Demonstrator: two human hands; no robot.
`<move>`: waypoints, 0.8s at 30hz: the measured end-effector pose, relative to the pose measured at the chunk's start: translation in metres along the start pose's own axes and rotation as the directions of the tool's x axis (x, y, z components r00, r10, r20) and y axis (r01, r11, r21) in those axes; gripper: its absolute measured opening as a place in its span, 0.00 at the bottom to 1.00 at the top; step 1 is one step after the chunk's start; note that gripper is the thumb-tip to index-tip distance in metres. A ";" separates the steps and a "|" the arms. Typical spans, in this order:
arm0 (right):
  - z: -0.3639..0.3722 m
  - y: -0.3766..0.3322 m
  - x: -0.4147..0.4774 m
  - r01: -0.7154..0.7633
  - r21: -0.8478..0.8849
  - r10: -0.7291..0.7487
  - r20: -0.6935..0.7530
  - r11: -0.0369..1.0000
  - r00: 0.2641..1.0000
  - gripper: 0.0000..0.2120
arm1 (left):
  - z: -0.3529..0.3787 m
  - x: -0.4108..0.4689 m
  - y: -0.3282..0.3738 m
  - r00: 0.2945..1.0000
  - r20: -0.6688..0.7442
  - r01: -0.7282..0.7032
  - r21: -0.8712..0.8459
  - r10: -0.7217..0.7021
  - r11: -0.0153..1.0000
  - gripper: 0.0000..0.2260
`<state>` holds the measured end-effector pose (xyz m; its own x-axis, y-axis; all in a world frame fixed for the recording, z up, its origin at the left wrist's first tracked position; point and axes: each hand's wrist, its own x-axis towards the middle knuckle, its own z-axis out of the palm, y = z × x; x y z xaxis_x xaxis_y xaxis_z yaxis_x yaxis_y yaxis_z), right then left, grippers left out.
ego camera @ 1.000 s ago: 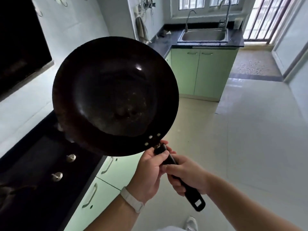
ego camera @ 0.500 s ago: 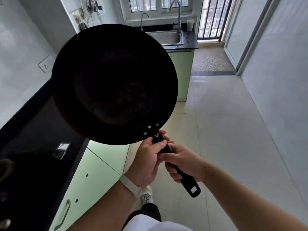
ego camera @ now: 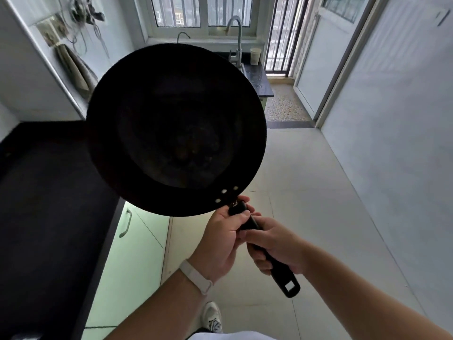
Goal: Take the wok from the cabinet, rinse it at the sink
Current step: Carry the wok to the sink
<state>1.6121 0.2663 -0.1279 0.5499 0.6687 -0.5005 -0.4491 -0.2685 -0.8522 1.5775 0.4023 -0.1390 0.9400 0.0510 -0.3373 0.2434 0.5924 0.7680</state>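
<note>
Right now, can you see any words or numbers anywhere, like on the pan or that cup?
No words or numbers can be read anywhere.
Wok: dark inside, three plain rivets, no brand showing.
Handle: no mark visible.
Cup by the tap: too small and blurred to tell.
Wristband: plain.

Sink basin hidden behind wok (ego camera: 176, 128)

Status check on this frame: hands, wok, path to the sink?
Left hand and right hand both shut on round black metal wok, gripping its black handle. Wok airborne, unrinsed. Chrome faucet ahead; floor clear.
</note>
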 end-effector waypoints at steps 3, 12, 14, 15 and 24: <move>-0.004 -0.028 0.041 0.000 -0.012 0.000 -0.019 1.000 1.000 0.03 | -0.017 0.040 0.030 1.000 0.008 0.002 -0.004 -0.002 1.000 0.10; -0.026 -0.077 0.126 -0.007 0.002 0.007 -0.020 1.000 1.000 0.03 | -0.041 0.124 0.081 1.000 -0.006 0.025 -0.001 -0.025 1.000 0.10; -0.037 -0.085 0.142 0.002 0.004 -0.002 -0.017 1.000 1.000 0.04 | -0.040 0.144 0.088 1.000 -0.011 0.025 0.003 -0.025 1.000 0.10; -0.044 -0.089 0.150 0.003 0.012 -0.003 -0.012 1.000 1.000 0.04 | -0.039 0.154 0.091 1.000 -0.017 0.024 0.010 -0.023 1.000 0.10; -0.136 -0.130 0.244 -0.011 0.103 0.004 0.067 0.995 0.998 0.03 | -0.020 0.280 0.119 0.993 -0.119 0.020 0.092 -0.009 0.996 0.09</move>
<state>1.9005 0.3696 -0.1602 0.4997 0.7126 -0.4925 -0.5255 -0.2025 -0.8263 1.8645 0.5027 -0.1529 0.9024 0.1410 -0.4071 0.2835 0.5170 0.8076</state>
